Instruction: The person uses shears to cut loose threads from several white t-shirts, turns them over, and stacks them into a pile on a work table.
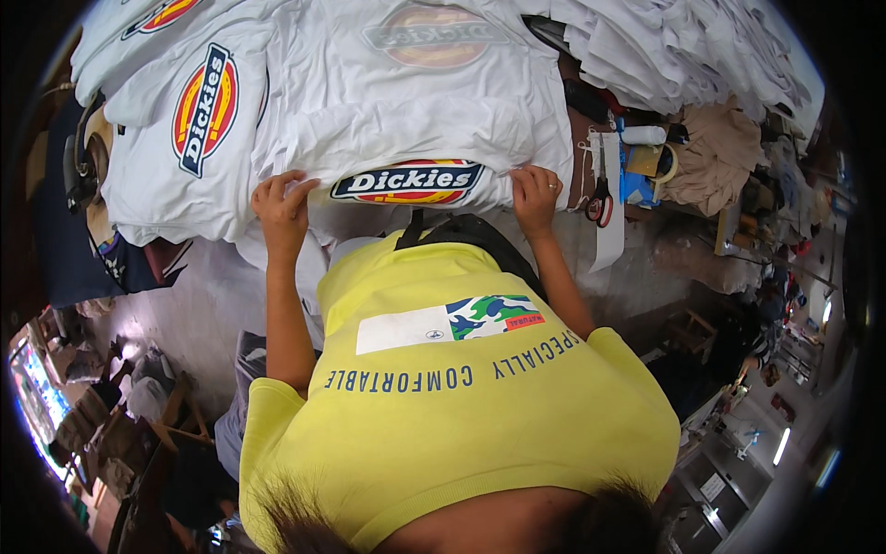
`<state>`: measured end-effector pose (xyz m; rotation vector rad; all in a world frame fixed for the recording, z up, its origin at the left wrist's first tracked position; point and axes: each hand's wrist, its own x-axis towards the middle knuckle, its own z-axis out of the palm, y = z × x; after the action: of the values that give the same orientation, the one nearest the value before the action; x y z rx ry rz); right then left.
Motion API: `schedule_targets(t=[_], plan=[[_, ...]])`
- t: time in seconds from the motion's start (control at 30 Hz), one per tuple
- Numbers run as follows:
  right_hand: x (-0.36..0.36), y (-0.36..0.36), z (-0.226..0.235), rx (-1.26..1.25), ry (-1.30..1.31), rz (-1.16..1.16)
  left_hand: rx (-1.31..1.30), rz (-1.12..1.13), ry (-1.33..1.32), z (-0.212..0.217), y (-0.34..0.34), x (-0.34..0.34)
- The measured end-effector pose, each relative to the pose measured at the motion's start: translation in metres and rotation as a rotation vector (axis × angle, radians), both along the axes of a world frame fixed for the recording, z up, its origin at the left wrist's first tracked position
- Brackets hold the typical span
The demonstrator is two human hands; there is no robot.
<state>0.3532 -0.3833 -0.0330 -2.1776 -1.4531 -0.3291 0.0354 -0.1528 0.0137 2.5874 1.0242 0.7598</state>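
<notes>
evidently both hands (281, 205) pinch a white shirt (397, 143) over a brown table (579, 175), grey floor (198, 305) below.

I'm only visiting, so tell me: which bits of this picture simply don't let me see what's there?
All in the head view:
- The underside of the white shirt between the left hand and right hand: hidden by its upper cloth.
- The upper-left emblem: cut off by the top edge.
- How many garments the white pile holds: overlapping folds hide them.
</notes>
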Motion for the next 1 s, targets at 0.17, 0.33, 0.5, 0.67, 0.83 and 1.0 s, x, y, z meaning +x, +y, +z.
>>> schedule_targets(t=[0.17,0.33,0.5,0.67,0.83,1.0], plan=[[0.004,0.000,-0.002,0.022,0.109,0.019,-0.071,0.058,-0.077,-0.014,-0.008,0.000],[0.006,-0.002,-0.005,0.194,0.241,-0.041,-0.028,0.179,-0.035,-0.008,-0.017,0.010],[0.002,-0.016,0.010,0.133,0.119,-0.182,-0.339,0.109,0.031,-0.012,0.009,0.008],[0.003,-0.034,0.007,0.131,0.207,-0.326,-0.494,0.282,-0.806,-0.004,0.089,0.050],[0.004,-0.048,-0.008,0.155,0.303,-0.463,-0.073,-0.126,-0.441,0.025,0.042,0.140],[0.001,-0.046,0.003,0.052,0.267,-0.498,0.045,-0.510,0.060,0.019,-0.055,0.179]])
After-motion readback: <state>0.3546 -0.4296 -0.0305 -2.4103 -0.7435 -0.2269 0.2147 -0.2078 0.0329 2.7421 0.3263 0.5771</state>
